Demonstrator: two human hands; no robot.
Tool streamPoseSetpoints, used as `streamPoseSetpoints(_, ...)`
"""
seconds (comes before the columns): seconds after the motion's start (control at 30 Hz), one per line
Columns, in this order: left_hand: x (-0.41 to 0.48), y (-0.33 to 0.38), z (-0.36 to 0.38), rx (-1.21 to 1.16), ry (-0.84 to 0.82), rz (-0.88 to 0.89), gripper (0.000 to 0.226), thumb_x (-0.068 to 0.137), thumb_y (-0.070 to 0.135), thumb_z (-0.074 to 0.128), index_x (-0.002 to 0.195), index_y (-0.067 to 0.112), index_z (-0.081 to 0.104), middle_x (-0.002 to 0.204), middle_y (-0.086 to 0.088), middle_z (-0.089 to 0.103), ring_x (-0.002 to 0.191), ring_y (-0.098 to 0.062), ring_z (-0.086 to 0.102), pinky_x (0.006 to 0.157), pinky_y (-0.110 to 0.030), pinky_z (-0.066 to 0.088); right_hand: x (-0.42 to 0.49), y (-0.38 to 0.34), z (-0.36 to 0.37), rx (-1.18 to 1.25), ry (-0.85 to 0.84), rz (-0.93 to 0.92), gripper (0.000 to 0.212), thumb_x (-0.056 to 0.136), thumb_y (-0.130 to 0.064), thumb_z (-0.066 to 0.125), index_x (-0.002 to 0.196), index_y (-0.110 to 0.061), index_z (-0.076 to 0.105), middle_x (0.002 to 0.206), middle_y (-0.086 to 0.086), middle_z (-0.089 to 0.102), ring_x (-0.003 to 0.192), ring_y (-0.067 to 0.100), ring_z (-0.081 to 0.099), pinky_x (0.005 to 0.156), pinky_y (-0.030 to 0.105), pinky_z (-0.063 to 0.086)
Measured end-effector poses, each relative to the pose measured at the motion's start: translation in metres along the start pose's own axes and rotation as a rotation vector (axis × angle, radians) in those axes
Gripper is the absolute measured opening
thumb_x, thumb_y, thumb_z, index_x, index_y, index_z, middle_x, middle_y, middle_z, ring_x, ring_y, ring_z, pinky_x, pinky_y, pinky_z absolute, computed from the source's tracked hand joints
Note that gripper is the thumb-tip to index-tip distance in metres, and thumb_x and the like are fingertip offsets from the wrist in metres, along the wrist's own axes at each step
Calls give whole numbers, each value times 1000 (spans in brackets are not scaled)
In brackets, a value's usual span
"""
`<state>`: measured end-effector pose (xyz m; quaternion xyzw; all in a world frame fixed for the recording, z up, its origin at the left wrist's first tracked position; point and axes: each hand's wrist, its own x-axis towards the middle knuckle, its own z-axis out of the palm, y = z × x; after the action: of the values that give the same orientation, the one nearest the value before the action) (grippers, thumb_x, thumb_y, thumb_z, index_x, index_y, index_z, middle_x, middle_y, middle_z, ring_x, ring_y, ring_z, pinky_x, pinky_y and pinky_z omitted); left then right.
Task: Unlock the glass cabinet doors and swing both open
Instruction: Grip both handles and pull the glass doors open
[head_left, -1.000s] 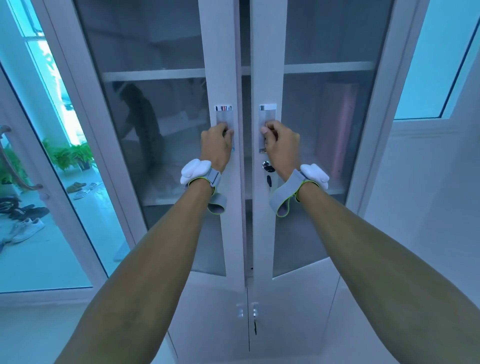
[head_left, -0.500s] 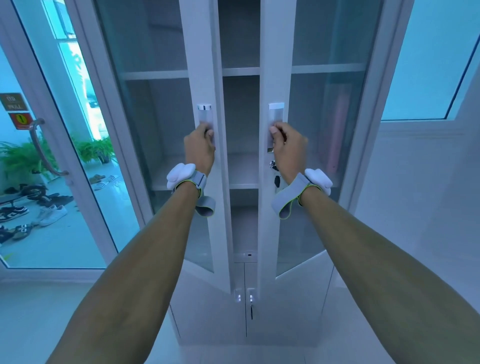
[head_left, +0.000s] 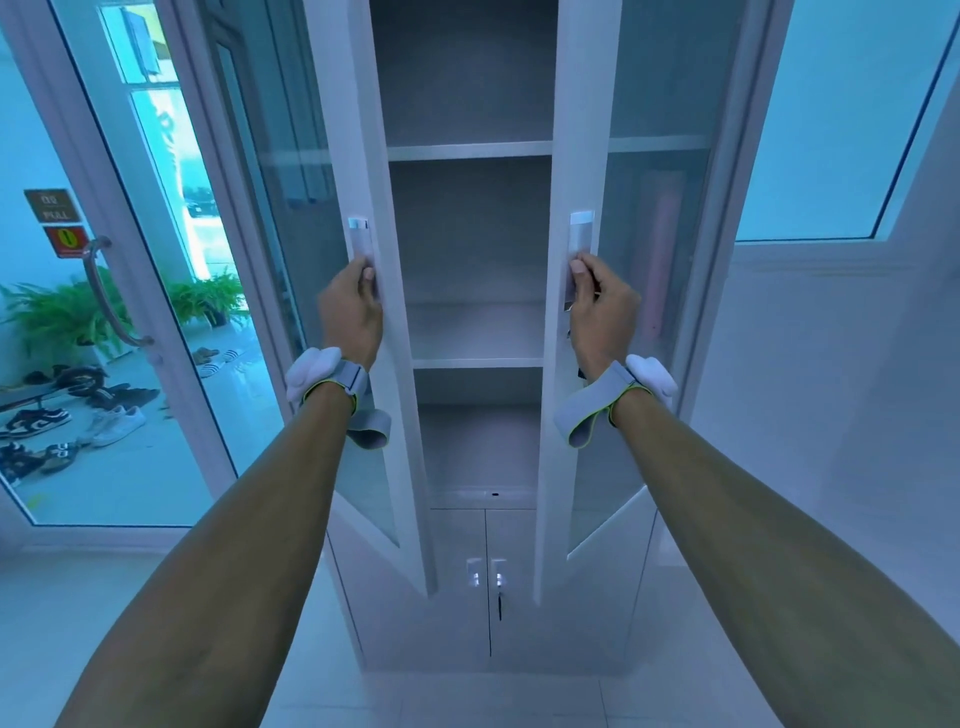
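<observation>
Both glass doors stand wider apart than before (bare shelves (head_left: 470, 150) show between). The left hand (head_left: 349, 309) curls closed on the left door's handle (head_left: 360, 244), the right hand (head_left: 602, 306) on the right door's handle (head_left: 581, 234).

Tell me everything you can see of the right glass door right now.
The right glass door has a white, metal-looking frame around a frosted-looking pane. It stands partly open, swung toward the camera. A recessed silver handle sits on its inner stile, gripped at the lower end by the right hand. A pinkish item shows dimly behind the glass.
</observation>
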<state>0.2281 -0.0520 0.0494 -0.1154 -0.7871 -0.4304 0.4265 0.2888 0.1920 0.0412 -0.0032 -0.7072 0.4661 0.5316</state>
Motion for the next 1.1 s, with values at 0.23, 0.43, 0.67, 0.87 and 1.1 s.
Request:
streamPoseSetpoints(0.23,-7,-6,-19,-76,94,17,25,99,11,40,98,0,63,79,-13,60,72,-19,48,60,-25,26,-6,-7,-8,-45,67,28,21,97,-16,52,93,-7,70,66,13,61,61,31,51,60,30,42)
streamPoseSetpoints(0.43,-9,-8,-30,-97,93,-1,25,99,13,42,94,0,64,81,-17,64,71,-17,46,55,-17,27,-13,-15,-7,-96,162,26,21,96,-12,51,86,-7,68,73,23,64,70,37,55,57,26,31)
streamPoseSetpoints(0.67,-9,-14,-39,-177,55,-11,26,99,14,41,94,1,63,80,-11,61,71,-17,48,56,-20,28,-17,-21,-16,-129,223,17,21,96,-12,52,98,-5,72,85,16,73,72,22,58,64,20,36)
streamPoseSetpoints(0.87,-12,-14,-45,-178,87,-25,26,99,12,42,86,-1,60,73,-7,51,69,-17,43,58,-24,24,-18,-22,-25,-128,200,7,21,97,-12,51,94,-4,71,81,19,70,75,33,61,61,23,35)
streamPoseSetpoints(1.1,-18,-9,-57,-140,143,-63,27,99,12,40,96,-3,63,89,-23,66,76,-18,48,59,-19,25,-20,-23,-42,-113,213,22,22,97,-10,49,92,-2,69,82,21,70,76,33,61,62,25,35)
